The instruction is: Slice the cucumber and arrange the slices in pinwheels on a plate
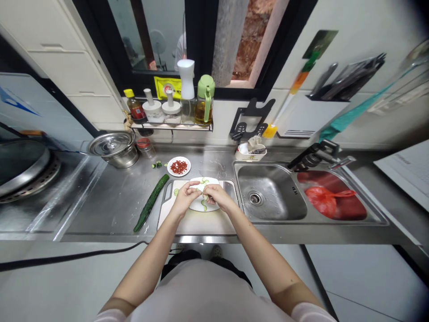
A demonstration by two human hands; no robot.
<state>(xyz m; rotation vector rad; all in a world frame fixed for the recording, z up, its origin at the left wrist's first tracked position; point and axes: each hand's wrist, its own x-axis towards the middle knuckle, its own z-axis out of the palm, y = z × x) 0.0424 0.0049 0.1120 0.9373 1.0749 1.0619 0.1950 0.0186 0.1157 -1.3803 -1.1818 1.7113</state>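
Observation:
Both hands meet above a white oval plate [196, 207] on the cutting board [197, 226]. Thin cucumber slices [204, 205] lie curved on that plate, at its far and near edges. My right hand [217, 197] is closed in a pinch, with a pale green bit of cucumber slice at its fingertips. My left hand [185, 197] has its thumb and fingers curled together at the right fingertips; what they grip is too small to make out. Left of the plate, another cucumber slice [176, 192] rests on the board. A whole cucumber [151, 202] lies on the counter further left.
Behind the board stand a small plate of chopped red pieces [178, 167] and some cucumber scraps [156, 165]. A lidded steel pot [122, 154] is at the back left. The sink [271, 192] borders the board on the right, with a red bag [323, 201] beyond.

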